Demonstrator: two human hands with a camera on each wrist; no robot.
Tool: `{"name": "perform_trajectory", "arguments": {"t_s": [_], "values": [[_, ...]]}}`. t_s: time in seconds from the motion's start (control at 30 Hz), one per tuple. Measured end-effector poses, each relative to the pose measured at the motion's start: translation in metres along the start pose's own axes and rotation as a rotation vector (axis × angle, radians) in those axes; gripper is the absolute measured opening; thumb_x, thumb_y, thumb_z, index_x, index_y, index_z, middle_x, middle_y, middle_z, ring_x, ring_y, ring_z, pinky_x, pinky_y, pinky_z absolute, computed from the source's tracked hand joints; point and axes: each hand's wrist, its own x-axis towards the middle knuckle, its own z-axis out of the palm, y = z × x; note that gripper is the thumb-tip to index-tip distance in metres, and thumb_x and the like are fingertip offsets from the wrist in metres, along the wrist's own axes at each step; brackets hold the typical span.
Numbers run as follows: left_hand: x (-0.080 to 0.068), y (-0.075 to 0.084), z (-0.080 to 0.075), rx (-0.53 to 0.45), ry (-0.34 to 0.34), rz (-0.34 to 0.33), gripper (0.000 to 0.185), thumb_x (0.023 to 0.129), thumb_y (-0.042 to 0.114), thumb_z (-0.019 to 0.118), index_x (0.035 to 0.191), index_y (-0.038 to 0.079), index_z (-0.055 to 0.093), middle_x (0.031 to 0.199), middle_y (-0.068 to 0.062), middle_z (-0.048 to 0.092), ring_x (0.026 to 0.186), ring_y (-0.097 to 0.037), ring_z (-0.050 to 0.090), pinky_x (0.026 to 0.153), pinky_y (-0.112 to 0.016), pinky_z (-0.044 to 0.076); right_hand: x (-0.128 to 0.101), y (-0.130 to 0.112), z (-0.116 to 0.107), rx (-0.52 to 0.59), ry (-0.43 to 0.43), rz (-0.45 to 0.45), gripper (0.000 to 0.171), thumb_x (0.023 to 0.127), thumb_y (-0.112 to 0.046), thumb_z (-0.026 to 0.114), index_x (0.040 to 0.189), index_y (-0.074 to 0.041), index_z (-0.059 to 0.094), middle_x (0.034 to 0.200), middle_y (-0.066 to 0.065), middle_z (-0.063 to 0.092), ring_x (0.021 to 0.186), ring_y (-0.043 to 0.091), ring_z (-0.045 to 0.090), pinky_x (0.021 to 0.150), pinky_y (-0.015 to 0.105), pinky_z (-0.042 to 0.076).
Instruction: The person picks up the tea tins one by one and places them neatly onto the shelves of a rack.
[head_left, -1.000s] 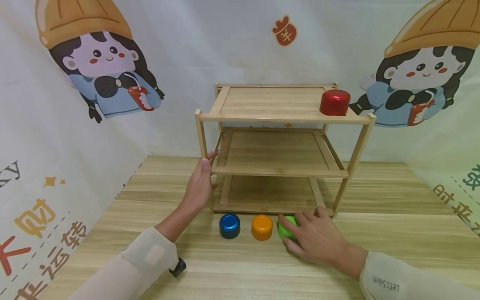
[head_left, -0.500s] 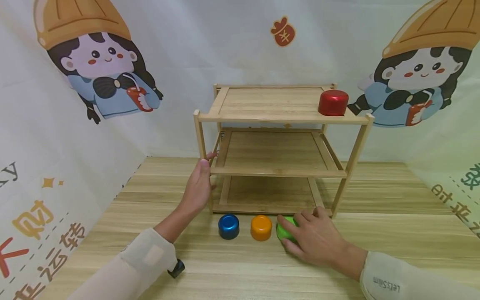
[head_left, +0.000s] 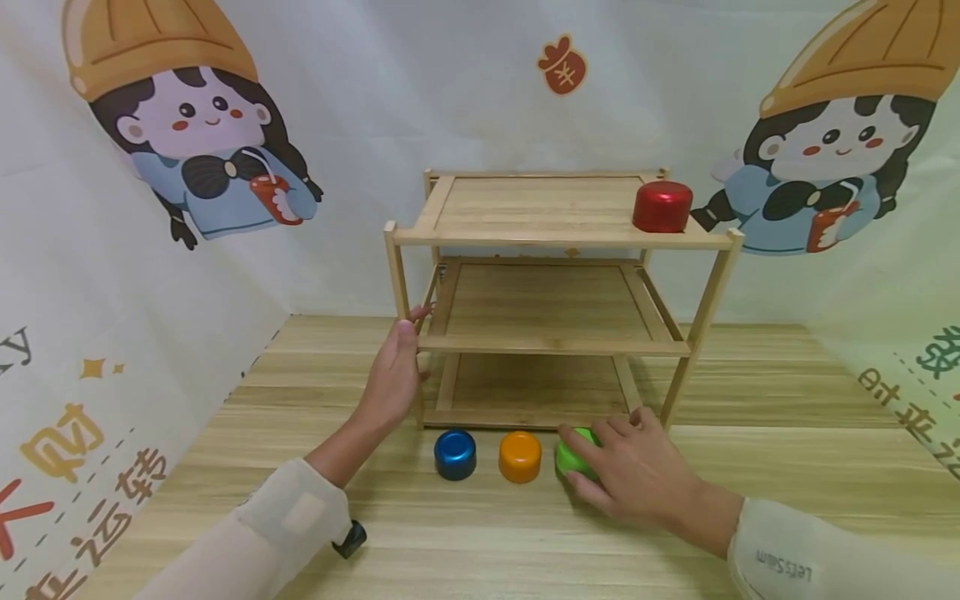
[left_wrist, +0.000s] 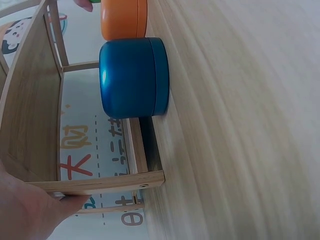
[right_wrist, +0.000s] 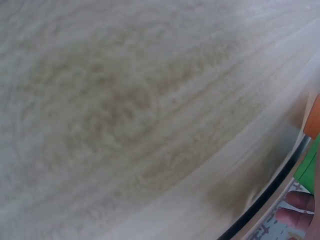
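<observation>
Head view: the right hand [head_left: 637, 471] curls over the green tin [head_left: 573, 454], rightmost of the three on the tabletop [head_left: 787, 467]. The left hand [head_left: 393, 375] grips the bamboo rack [head_left: 555, 237] post. Lift vertically, clearing the orange tin [head_left: 521, 456] just beside it.

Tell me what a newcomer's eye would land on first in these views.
Probably the three-tier bamboo rack at the centre of the table, with a red tin alone on its top shelf at the right. Next, the row of tins on the table before it: blue tin, orange tin, and a green tin under the right hand, whose fingers curl over it. The left hand holds the rack's front-left post.
</observation>
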Motion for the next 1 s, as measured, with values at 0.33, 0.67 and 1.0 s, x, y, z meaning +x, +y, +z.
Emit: {"name": "perform_trajectory", "arguments": {"t_s": [0.33, 0.67, 1.0], "values": [[-0.001, 0.001, 0.0, 0.004, -0.005, 0.005, 0.066, 0.109, 0.056, 0.014, 0.158, 0.018, 0.035, 0.168, -0.003, 0.028, 0.141, -0.04, 0.041, 0.096, -0.065, 0.054, 0.007, 0.008, -0.011, -0.019, 0.022, -0.004, 0.051, 0.103, -0.058, 0.038, 0.133, -0.024, 0.063, 0.092, 0.002, 0.074, 0.08, 0.023, 0.07, 0.071, 0.045, 0.05], [-0.002, 0.003, -0.001, 0.006, -0.002, -0.003, 0.066, 0.109, 0.057, 0.013, 0.157, 0.018, 0.036, 0.167, -0.002, 0.029, 0.138, -0.039, 0.042, 0.095, -0.064, 0.055, 0.019, 0.014, -0.029, -0.017, 0.032, -0.01, 0.055, 0.102, -0.06, 0.038, 0.134, -0.023, 0.063, 0.09, 0.003, 0.073, 0.083, 0.026, 0.07, 0.07, 0.046, 0.05], [-0.001, 0.003, -0.001, 0.009, -0.009, 0.007, 0.066, 0.109, 0.056, 0.013, 0.158, 0.017, 0.036, 0.169, -0.005, 0.026, 0.139, -0.04, 0.041, 0.095, -0.064, 0.055, 0.031, 0.02, -0.048, -0.055, 0.096, -0.044, 0.063, 0.105, -0.059, 0.022, 0.133, -0.022, 0.065, 0.083, 0.003, 0.07, 0.072, 0.024, 0.065, 0.069, 0.048, 0.049]]}}
